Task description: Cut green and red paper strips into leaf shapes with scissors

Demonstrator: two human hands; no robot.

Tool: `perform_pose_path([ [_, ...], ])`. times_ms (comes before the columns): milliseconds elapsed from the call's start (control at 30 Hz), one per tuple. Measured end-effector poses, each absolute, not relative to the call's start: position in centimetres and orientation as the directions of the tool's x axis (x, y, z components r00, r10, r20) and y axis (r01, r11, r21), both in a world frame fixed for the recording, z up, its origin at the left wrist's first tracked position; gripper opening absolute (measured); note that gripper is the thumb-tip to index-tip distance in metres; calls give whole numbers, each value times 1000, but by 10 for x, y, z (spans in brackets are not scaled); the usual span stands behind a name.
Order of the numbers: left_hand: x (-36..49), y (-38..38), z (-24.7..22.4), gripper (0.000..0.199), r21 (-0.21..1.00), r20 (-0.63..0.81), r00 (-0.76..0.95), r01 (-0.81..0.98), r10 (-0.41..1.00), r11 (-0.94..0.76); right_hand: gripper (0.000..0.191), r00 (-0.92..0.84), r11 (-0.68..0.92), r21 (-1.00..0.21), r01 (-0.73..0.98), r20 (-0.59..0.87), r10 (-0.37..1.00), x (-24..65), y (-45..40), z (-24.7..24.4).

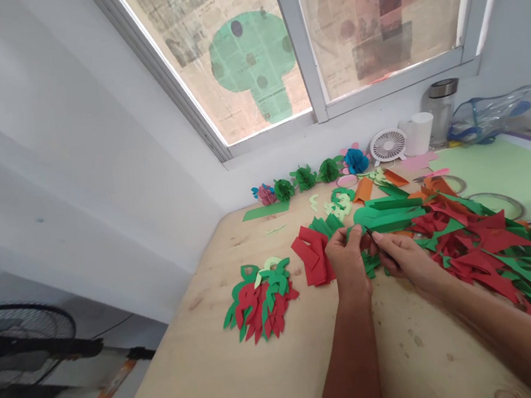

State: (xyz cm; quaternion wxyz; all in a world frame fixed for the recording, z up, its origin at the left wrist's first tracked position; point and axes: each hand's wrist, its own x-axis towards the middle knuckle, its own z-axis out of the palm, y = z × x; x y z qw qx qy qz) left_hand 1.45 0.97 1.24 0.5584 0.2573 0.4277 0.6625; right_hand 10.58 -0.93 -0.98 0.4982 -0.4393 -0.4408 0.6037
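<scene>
Over the wooden table (221, 376), my left hand (347, 253) pinches a small piece of green paper. My right hand (399, 256) is closed around a thin dark tool, perhaps scissors, its tip close to my left fingers. Red folded paper pieces (314, 258) lie just left of my left hand. Beyond my hands are green paper strips (386, 213). A heap of red and green scraps (484, 247) lies right of my right hand. Farther left sits a pile of red and green cut leaf shapes (263, 301).
Paper flowers (305, 178) line the wall, beside a small white fan (388, 145), a white cup (421, 131) and a bottle (444, 109). Light green sheets (503, 172) and a clear bag (505, 112) are at the right. A large fan (22, 332) stands left of the table.
</scene>
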Motion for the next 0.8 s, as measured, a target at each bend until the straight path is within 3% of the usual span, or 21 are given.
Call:
perform_pose_path([
  [800, 11, 9, 18, 23, 837, -188, -188, -544, 964, 57, 49, -153, -61, -992, -110, -44, 987, 111, -6, -10],
])
